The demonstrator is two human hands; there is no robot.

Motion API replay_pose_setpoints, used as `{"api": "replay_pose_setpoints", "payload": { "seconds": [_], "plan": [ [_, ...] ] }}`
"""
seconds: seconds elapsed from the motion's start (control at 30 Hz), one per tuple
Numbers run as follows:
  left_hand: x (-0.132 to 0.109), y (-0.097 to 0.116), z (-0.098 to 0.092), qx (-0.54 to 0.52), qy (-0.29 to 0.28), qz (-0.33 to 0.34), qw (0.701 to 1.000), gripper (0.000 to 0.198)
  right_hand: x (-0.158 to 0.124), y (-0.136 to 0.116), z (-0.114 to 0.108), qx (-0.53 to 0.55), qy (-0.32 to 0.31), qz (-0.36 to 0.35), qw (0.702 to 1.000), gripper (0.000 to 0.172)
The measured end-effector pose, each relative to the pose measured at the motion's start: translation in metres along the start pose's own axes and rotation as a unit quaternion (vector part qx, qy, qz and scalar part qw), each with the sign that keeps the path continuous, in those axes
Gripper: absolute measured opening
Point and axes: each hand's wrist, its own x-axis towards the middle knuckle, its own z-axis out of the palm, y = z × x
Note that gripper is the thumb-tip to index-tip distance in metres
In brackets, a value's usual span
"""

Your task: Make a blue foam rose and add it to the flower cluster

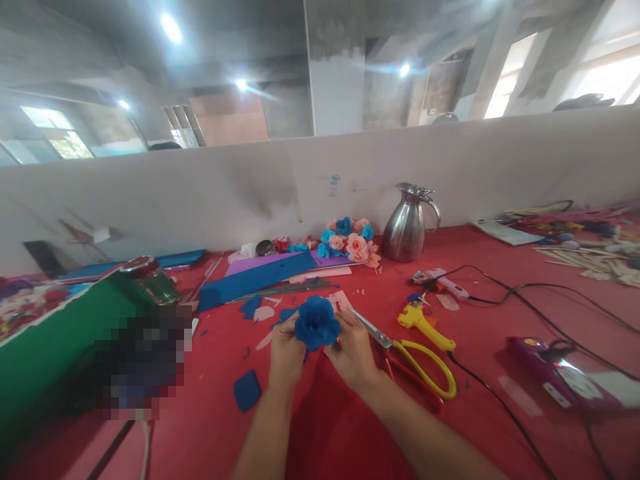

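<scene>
A blue foam flower (317, 323) is held up over the red table (350, 433) between both my hands. My left hand (286, 351) grips it from the left with fingers curled under the petals. My right hand (353, 350) pinches it from the right. Blue foam scraps (247, 390) lie on the table near my left wrist. Yellow-handled scissors (420, 363) lie just right of my right hand.
A yellow glue gun (423, 321) and a white one (443, 283) lie to the right, with black cables trailing. A steel jug (409, 223) and a cluster of finished foam flowers (347, 240) stand by the white partition. Blue foam sheets (257, 277) lie behind; a green box (50, 347) at left.
</scene>
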Motion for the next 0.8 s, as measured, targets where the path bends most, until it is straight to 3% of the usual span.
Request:
{"api": "replay_pose_setpoints", "payload": {
  "seconds": [0.17,0.3,0.47,0.57,0.67,0.8],
  "plan": [
    [0.0005,-0.0062,0.0021,-0.022,-0.003,0.019,1.000,0.010,0.0012,-0.0040,-0.0018,0.005,-0.018,0.014,1.000,0.027],
    [0.0009,-0.0052,0.0063,-0.039,-0.002,-0.028,0.999,0.006,0.0013,-0.0034,0.0018,0.067,-0.039,0.074,0.994,0.020],
    [0.0042,-0.0016,0.0076,-0.115,-0.007,-0.144,0.983,0.028,0.0058,0.0009,0.0060,0.282,-0.060,0.209,0.934,0.016],
    [0.0057,-0.0016,0.0059,-0.131,-0.002,-0.168,0.977,0.030,0.0092,0.0017,0.0046,0.332,-0.076,0.246,0.907,0.016],
    [0.0057,-0.0019,0.0054,-0.124,0.005,-0.162,0.979,0.027,0.0093,0.0019,0.0045,0.336,-0.074,0.242,0.907,0.014],
    [0.0045,0.0004,0.0074,-0.095,0.002,-0.129,0.987,0.024,0.0062,0.0007,0.0051,0.284,-0.083,0.214,0.931,0.015]
  ]
}}
